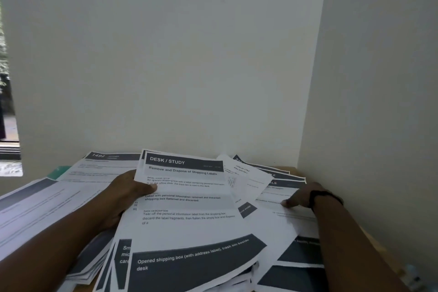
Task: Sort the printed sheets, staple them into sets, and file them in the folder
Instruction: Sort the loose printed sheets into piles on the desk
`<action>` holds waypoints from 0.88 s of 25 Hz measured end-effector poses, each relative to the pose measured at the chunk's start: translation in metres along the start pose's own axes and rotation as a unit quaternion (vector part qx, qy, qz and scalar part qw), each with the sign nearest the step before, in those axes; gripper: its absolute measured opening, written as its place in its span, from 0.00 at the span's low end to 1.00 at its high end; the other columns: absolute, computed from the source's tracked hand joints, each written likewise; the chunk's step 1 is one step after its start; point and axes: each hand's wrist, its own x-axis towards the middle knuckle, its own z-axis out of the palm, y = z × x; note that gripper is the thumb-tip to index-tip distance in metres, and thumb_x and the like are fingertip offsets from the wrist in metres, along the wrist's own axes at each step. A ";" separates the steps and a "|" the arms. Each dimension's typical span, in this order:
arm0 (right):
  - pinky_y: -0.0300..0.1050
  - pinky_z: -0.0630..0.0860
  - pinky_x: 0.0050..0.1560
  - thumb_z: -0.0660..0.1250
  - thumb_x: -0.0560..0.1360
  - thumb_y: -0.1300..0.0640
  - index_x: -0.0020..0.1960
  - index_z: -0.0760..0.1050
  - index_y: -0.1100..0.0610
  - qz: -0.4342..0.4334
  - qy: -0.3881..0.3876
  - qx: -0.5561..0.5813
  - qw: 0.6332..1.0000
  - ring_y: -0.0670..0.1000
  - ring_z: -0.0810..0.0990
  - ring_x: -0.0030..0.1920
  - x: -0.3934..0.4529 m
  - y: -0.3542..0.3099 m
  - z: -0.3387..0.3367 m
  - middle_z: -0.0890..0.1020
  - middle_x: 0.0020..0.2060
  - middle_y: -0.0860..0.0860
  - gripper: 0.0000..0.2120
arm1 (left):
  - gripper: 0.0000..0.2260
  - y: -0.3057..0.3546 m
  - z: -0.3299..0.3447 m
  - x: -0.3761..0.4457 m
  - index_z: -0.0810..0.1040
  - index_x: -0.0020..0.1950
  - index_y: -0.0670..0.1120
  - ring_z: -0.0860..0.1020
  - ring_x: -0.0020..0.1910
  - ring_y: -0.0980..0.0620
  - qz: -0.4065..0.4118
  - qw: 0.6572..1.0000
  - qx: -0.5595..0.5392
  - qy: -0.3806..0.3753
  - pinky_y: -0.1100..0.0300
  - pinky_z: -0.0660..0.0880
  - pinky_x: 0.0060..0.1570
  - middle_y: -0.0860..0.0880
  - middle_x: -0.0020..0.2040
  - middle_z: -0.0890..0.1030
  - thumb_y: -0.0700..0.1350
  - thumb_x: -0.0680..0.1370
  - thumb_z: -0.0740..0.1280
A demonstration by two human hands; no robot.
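Observation:
Printed sheets with dark header bars lie spread over a desk in the head view. My left hand (pixel 125 193) grips a small stack by its left edge, thumb on top; the top sheet (pixel 189 201) reads "DESK / STUDY". My right hand (pixel 301 197), a dark band on its wrist, rests on sheets (pixel 284 211) at the right with fingers pointing left onto the paper. More sheets (pixel 47 206) fan out at the left, one headed "1492" (pixel 104 161). No stapler or folder is identifiable.
A white wall rises right behind the desk, and a second wall (pixel 367 125) closes in the right side. A teal object (pixel 58 171) peeks out under the far left sheets. A strip of wooden desk (pixel 379 251) shows at the right. A window lies at far left.

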 end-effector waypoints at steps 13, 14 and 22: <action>0.50 0.73 0.49 0.58 0.80 0.52 0.52 0.73 0.55 -0.164 0.588 0.440 0.658 0.57 0.78 0.49 -0.018 0.003 -0.050 0.79 0.47 0.56 0.08 | 0.11 -0.003 0.004 0.006 0.77 0.59 0.41 0.84 0.44 0.38 -0.020 0.998 0.048 0.037 0.48 0.81 0.41 0.40 0.49 0.85 0.32 0.78 0.63; 0.47 0.74 0.51 0.59 0.78 0.49 0.48 0.71 0.51 -0.212 0.597 0.497 0.593 0.50 0.78 0.46 -0.019 0.002 -0.055 0.78 0.45 0.50 0.06 | 0.11 -0.003 0.004 0.006 0.77 0.59 0.41 0.84 0.43 0.38 -0.020 0.998 0.048 0.038 0.48 0.81 0.40 0.40 0.49 0.85 0.32 0.78 0.63; 0.34 0.67 0.50 0.64 0.79 0.54 0.58 0.75 0.61 -0.235 0.273 0.522 0.773 0.52 0.76 0.53 -0.014 -0.048 -0.011 0.79 0.53 0.54 0.12 | 0.10 -0.003 0.004 0.006 0.76 0.59 0.40 0.84 0.43 0.36 -0.040 0.998 -0.006 0.050 0.46 0.81 0.39 0.38 0.48 0.84 0.34 0.80 0.60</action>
